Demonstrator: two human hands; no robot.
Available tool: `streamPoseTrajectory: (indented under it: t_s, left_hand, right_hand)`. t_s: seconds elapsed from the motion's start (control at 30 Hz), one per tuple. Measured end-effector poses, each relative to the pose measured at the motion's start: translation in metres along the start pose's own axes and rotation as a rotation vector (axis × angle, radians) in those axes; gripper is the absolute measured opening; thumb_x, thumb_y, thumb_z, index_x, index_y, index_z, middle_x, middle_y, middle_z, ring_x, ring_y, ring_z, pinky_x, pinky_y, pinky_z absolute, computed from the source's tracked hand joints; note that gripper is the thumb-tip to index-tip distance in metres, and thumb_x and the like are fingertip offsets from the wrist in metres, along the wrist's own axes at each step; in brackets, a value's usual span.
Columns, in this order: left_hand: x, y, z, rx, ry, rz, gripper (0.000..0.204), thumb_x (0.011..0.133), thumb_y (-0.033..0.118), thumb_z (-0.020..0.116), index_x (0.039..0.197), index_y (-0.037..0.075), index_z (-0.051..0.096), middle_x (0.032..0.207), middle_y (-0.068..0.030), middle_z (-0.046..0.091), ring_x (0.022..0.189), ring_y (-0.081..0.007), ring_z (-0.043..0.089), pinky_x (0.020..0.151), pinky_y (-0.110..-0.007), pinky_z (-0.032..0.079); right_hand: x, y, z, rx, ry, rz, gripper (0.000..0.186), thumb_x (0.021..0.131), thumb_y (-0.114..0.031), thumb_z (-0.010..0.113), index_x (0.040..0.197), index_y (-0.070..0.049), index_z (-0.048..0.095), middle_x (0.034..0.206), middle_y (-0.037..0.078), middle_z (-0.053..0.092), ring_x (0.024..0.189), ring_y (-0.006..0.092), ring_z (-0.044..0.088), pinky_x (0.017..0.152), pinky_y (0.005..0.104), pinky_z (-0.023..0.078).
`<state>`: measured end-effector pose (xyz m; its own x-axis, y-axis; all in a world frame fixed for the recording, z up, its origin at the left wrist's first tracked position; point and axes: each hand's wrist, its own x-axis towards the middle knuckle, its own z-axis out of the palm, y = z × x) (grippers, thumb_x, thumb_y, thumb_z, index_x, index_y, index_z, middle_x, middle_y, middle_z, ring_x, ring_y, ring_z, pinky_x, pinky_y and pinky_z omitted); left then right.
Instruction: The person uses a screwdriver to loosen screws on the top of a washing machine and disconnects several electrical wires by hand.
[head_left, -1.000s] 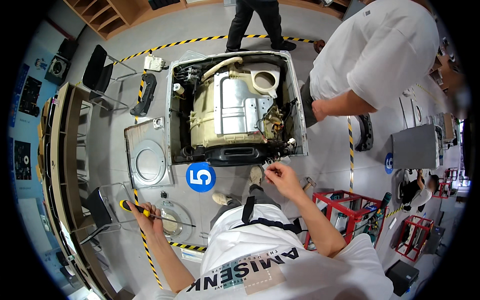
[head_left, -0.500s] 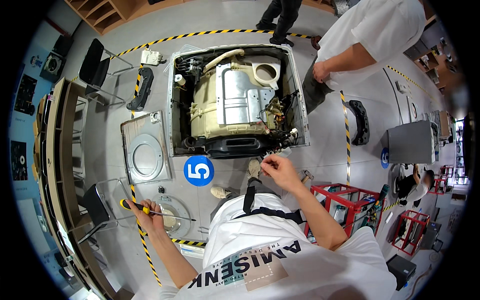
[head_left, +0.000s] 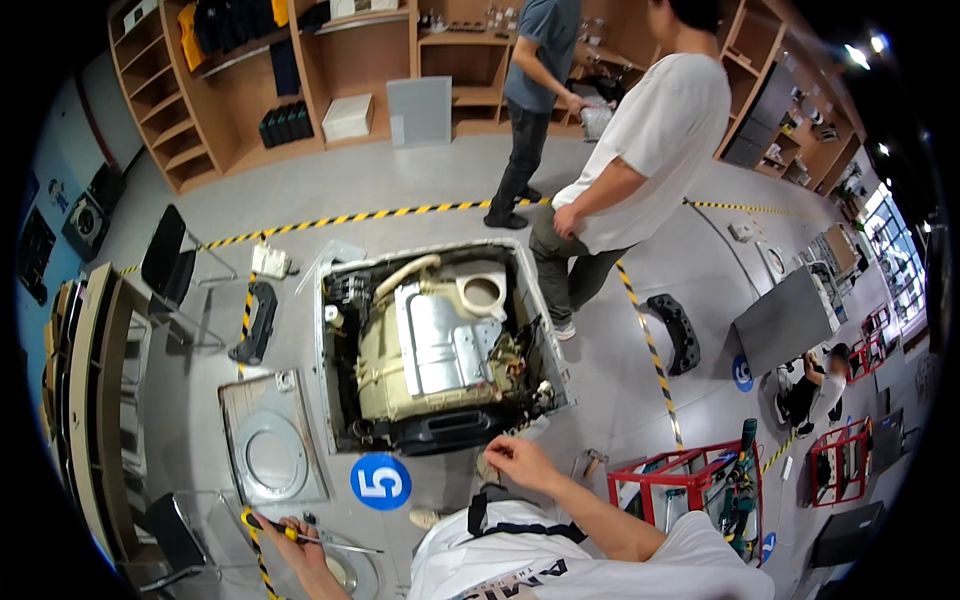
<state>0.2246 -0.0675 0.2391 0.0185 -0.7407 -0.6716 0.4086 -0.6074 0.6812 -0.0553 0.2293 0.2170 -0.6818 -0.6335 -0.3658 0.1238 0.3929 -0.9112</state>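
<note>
My left hand (head_left: 296, 545) grips a screwdriver (head_left: 345, 547) with a yellow and black handle, its thin shaft pointing right. In front of the opened machine, my right hand (head_left: 522, 464) is closed with the fingertips pressed together; whether anything small is between them cannot be made out. The machine, which looks like a front-loading washer (head_left: 322, 390), has its top off. Inside it sit a cream tub (head_left: 378, 370), a silver metal plate (head_left: 428, 345), a pale hose (head_left: 405, 275) and loose wiring (head_left: 512, 372). Along its near side runs a black curved part (head_left: 445, 428).
A detached panel with a round ring (head_left: 268, 455) lies at left, near black chairs (head_left: 168, 260). A red-framed tool cart (head_left: 650, 480) and a hammer (head_left: 592, 463) are at right. Beyond the machine stand a person in a white shirt (head_left: 650, 150) and another in blue-grey (head_left: 545, 50).
My view has tilted up, bringing the shelves and both people more fully into sight. The screwdriver stays in my left hand, and my right hand keeps its pinched shape near the machine.
</note>
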Motion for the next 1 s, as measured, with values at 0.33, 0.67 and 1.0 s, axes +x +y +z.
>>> streamPoseTrajectory:
  t_s: [0.33,0.67,1.0]
  left_hand:
    - [0.023,0.017,-0.01,0.031,-0.132,-0.041,0.055,0.09,0.062,0.047,0.062,0.016,0.041,0.046,-0.0005,0.04,0.043,-0.0147,0.037,0.042,-0.028,0.031]
    - [0.028,0.016,-0.014,0.013,-0.15,-0.081,0.047,0.091,0.059,0.049,0.074,0.016,0.045,0.05,-0.0015,0.04,0.045,-0.0158,0.035,0.043,-0.028,0.03]
    - [-0.046,-0.044,0.089,0.145,-0.241,-0.137,0.058,0.079,0.069,0.059,0.059,0.017,0.042,0.053,0.004,0.036,0.046,-0.0098,0.03,0.044,-0.024,0.022]
  right_hand:
    - [-0.001,-0.015,0.005,0.014,-0.052,-0.015,0.018,0.092,-0.016,0.06,0.096,0.002,0.061,0.077,0.004,0.064,0.072,0.0093,0.06,0.067,0.0243,0.049]
    - [-0.001,-0.006,0.008,0.005,-0.03,-0.058,0.018,0.091,-0.015,0.06,0.095,0.002,0.062,0.078,0.005,0.066,0.071,0.01,0.062,0.066,0.0246,0.051]
    - [-0.01,0.005,-0.024,0.101,0.024,-0.081,0.022,0.089,-0.02,0.062,0.096,0.001,0.063,0.077,0.006,0.067,0.069,0.0122,0.062,0.065,0.0274,0.05]
